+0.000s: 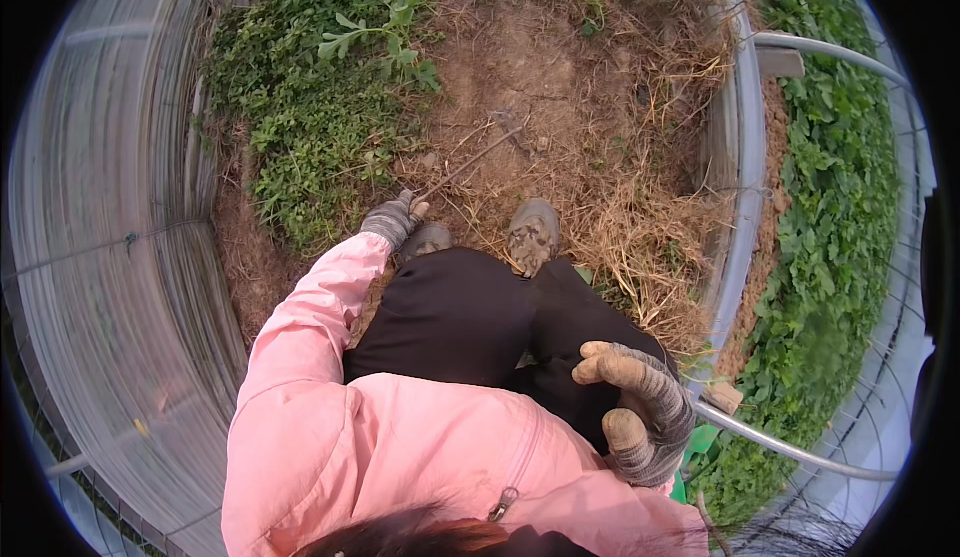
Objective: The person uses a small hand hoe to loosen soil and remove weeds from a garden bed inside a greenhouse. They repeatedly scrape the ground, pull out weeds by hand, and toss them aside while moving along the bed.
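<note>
My left hand (394, 219), in a grey knit glove with tan fingertips, is closed around the near end of a thin brown stick (472, 159). The stick slants away to the upper right over bare soil. Beside that hand are low green weeds (300, 136) and the tip of one shoe. Held over my right thigh, my right hand (641, 407) wears a matching glove; its fingers are curled with a gap to the thumb, and nothing shows between them. Black trousers cover my bent legs, and a camouflage-patterned shoe (534, 236) rests on the soil.
Plastic sheeting (97, 257) forms a wall at left. A sheet-covered edge with a pale pipe (744, 152) runs along the right, with leafy plants (825, 219) beyond. Dry straw (645, 249) lies near my right foot. Metal hoops (795, 448) cross at right.
</note>
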The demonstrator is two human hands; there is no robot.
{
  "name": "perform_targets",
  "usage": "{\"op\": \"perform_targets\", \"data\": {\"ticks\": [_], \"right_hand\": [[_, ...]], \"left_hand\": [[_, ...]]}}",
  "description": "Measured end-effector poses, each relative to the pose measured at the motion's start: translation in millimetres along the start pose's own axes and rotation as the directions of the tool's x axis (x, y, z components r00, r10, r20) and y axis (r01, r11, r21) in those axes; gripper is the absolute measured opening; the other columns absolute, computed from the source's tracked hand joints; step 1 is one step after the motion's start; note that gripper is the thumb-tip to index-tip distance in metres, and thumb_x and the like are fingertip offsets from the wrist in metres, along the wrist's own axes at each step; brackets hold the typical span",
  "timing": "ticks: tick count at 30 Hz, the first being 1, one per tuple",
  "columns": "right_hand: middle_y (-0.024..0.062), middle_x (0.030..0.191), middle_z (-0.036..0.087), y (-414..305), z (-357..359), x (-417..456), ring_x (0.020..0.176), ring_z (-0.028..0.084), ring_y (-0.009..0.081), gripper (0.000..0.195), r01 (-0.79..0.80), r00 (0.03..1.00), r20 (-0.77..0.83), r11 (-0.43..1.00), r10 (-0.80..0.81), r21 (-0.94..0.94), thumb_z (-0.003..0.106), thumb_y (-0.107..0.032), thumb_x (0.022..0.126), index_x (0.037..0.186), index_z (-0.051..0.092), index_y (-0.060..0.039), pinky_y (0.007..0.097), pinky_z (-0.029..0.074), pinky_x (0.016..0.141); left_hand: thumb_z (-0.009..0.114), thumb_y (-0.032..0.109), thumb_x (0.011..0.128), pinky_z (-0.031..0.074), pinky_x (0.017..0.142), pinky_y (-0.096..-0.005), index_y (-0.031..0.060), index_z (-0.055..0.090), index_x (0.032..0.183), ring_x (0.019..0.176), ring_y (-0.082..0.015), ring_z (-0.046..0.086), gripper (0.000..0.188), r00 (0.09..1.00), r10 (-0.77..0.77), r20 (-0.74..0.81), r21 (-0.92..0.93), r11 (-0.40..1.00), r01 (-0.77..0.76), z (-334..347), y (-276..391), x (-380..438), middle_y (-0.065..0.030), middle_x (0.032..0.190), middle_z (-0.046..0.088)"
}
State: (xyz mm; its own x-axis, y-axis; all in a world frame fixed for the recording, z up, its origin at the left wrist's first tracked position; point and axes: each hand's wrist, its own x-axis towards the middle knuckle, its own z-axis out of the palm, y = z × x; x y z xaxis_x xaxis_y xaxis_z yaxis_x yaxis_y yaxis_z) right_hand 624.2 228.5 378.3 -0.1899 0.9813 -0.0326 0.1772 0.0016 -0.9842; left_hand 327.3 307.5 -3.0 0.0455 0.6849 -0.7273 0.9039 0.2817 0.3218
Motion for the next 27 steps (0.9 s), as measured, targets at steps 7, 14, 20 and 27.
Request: {"op": "perform_targets", "data": {"ticks": [7, 14, 20, 27], "right_hand": [[0.0217, 0.096, 0.065, 4, -3, -2, 0.101, 0.061, 0.0387, 0.035, 0.007, 1.0, -0.009, 0.995, -0.006, 0.104, 0.067, -0.016, 0.079, 0.104, 0.061, 0.0089, 0.0452, 0.047, 0.09], [0.0265, 0.094, 0.063, 4, -9, 12, 0.092, 0.063, 0.039, 0.034, 0.145, 0.978, 0.139, 0.985, -0.157, 0.092, 0.065, -0.009, 0.079, 0.106, 0.057, 0.0091, 0.053, 0.048, 0.088], [0.025, 0.093, 0.064, 6, -8, 9, 0.093, 0.063, 0.0384, 0.039, 0.043, 0.997, 0.063, 0.992, -0.051, 0.12, 0.066, -0.018, 0.081, 0.107, 0.058, 0.0095, 0.051, 0.047, 0.089], [0.0238, 0.092, 0.065, 5, -10, 2, 0.094, 0.063, 0.0362, 0.041, 0.031, 0.999, 0.006, 0.998, -0.031, 0.054, 0.065, -0.023, 0.084, 0.107, 0.059, 0.0102, 0.0486, 0.048, 0.088]], "left_hand": [[0.044, 0.06, 0.088, 0.047, 0.084, -0.0452, 0.0049, 0.04, 0.137, 0.1, -0.0391, 0.06, 0.073, 0.994, -0.101, -0.047, -0.114, 0.989, 0.096, 10, -76, -34, -0.0249, 0.11, 0.062], [0.045, 0.054, 0.091, 0.047, 0.082, -0.0461, 0.0042, 0.045, 0.131, 0.097, -0.0395, 0.061, 0.064, 0.975, -0.036, -0.221, -0.032, 0.999, 0.03, -63, 20, 55, -0.0249, 0.104, 0.063], [0.047, 0.061, 0.086, 0.05, 0.07, -0.0472, 0.0072, 0.051, 0.117, 0.08, -0.0377, 0.063, 0.062, 0.929, -0.184, -0.32, -0.188, 0.974, 0.128, -55, -10, 120, -0.0189, 0.087, 0.065], [0.052, 0.05, 0.09, 0.051, 0.072, -0.0413, 0.0, 0.054, 0.115, 0.08, -0.0346, 0.06, 0.056, 0.918, -0.209, -0.338, -0.146, 0.975, 0.168, -23, -25, 44, -0.0174, 0.095, 0.065]]}}
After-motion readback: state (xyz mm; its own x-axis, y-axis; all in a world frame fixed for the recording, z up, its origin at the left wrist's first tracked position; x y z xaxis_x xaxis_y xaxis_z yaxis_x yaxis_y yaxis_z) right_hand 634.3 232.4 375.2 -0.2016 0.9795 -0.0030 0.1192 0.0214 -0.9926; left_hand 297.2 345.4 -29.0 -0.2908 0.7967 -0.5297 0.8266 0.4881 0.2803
